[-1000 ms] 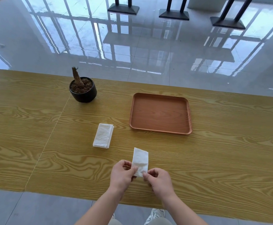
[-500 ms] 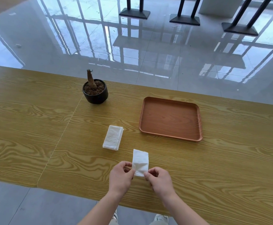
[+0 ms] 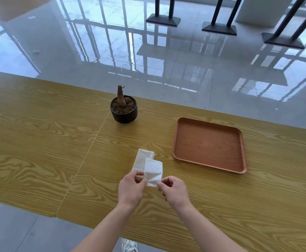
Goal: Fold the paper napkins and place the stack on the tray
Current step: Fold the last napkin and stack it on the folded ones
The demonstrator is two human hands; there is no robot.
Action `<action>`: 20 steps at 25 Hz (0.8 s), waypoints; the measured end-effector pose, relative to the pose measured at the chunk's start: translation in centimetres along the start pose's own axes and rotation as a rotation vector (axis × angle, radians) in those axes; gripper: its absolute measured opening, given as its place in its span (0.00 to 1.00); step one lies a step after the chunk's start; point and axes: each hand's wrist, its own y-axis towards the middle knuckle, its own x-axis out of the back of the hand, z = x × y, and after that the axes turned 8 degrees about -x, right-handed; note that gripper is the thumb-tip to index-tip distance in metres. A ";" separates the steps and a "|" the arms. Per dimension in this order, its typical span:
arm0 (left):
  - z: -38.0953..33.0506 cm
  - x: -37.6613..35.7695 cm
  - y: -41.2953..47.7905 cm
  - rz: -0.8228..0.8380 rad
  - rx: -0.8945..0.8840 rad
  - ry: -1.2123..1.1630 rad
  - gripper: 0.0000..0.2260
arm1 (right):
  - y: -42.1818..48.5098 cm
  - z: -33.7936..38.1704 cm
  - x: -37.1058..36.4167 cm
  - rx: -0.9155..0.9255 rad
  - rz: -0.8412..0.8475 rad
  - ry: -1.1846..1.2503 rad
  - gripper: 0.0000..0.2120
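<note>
Head view. I hold a folded napkin (image 3: 153, 172) by its near edge, left hand (image 3: 130, 190) and right hand (image 3: 175, 190) each closed in a fingertip pinch at one corner. It hangs partly in front of the napkin stack (image 3: 141, 159), which lies on the table (image 3: 39, 142) left of the bare tray (image 3: 209, 144). Risks, as I judge them: the thin paper springs open on release, lands askew on the stack, or nudges it out of line.
</note>
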 end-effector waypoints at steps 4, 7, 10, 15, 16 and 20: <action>0.2 1.5 2.9 0.002 -0.013 0.029 0.07 | 1.4 1.9 -1.8 0.004 -0.009 0.016 0.06; 0.6 2.2 4.8 0.018 -0.021 0.054 0.05 | 2.2 2.8 -3.0 -0.005 -0.030 0.032 0.06; 1.1 2.7 5.9 0.037 -0.014 0.067 0.05 | 2.7 3.4 -4.0 -0.015 -0.049 0.053 0.06; 1.8 3.1 7.5 0.076 0.001 0.096 0.05 | 3.5 3.8 -5.1 -0.055 -0.078 0.046 0.06; 1.9 3.2 7.7 0.084 0.006 0.103 0.05 | 3.7 3.7 -5.3 -0.062 -0.087 0.043 0.06; 2.4 3.2 8.3 0.124 0.032 0.115 0.05 | 4.1 3.5 -5.9 -0.087 -0.108 0.027 0.06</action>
